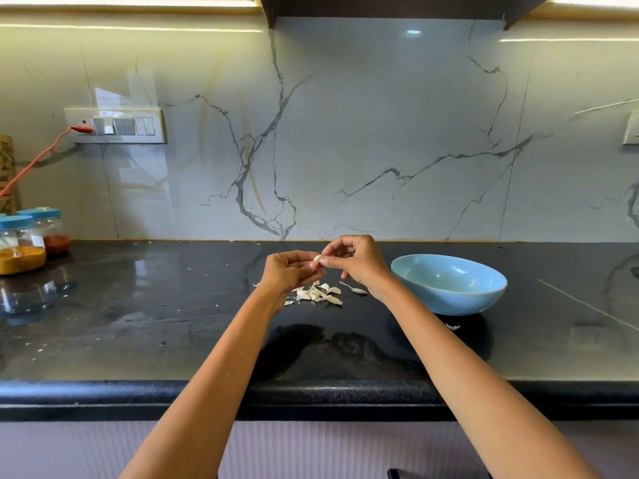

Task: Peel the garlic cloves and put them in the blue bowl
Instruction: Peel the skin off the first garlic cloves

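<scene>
A small white garlic clove is held above the black counter between both hands. My left hand pinches its left end. My right hand pinches its right end with thumb and fingertips. Below the hands lies a pile of garlic cloves and loose white skins on the counter. The blue bowl stands to the right of my right hand, and its inside looks empty.
Two jars with blue lids holding orange and red powder stand at the far left. A red cable runs to the wall switch panel. One skin scrap lies in front of the bowl. The counter's front edge crosses the view.
</scene>
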